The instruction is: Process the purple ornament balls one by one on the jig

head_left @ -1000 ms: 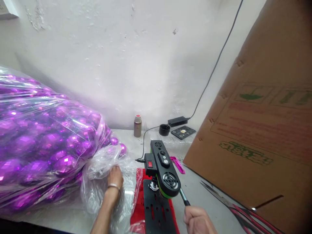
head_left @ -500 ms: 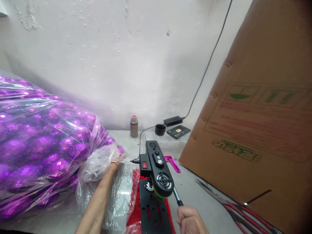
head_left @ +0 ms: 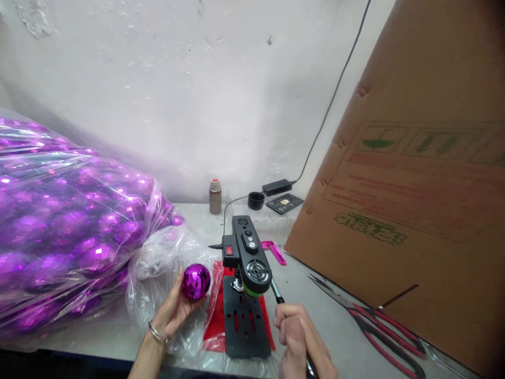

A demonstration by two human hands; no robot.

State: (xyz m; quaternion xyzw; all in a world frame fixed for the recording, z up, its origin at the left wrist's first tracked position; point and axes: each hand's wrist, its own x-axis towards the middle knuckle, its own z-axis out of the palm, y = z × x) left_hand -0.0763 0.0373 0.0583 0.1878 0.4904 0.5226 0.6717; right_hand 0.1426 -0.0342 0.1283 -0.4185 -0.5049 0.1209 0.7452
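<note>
A shiny purple faceted ball (head_left: pixel 196 281) rests in my left hand (head_left: pixel 177 310), whose fingers curl round its left side and underside, beside a black machine. My right hand (head_left: pixel 302 337) is closed round the lever handle (head_left: pixel 279 299) on the machine's right side. The machine (head_left: pixel 249 252) has a black head with round vents and a red switch on a side box. Its slotted black base plate (head_left: pixel 248 342) stands on red material (head_left: pixel 215 334). Left of it, a large clear plastic bag (head_left: pixel 79 226) bulges with similar purple balls.
A tall cardboard box (head_left: pixel 414 158) leans in on the right, with red-and-black scissors (head_left: pixel 379 326) before it. Near the wall are a small bottle (head_left: pixel 215 196), a black round cap (head_left: pixel 255 200), a power adapter (head_left: pixel 277 186) and a dark patterned card (head_left: pixel 284 203). A pink strip (head_left: pixel 276 252) lies behind the lever.
My left hand has come out from the bag's mouth toward me, bringing a purple ball beside the machine. My right hand stays on the lever handle. The view has shifted slightly.
</note>
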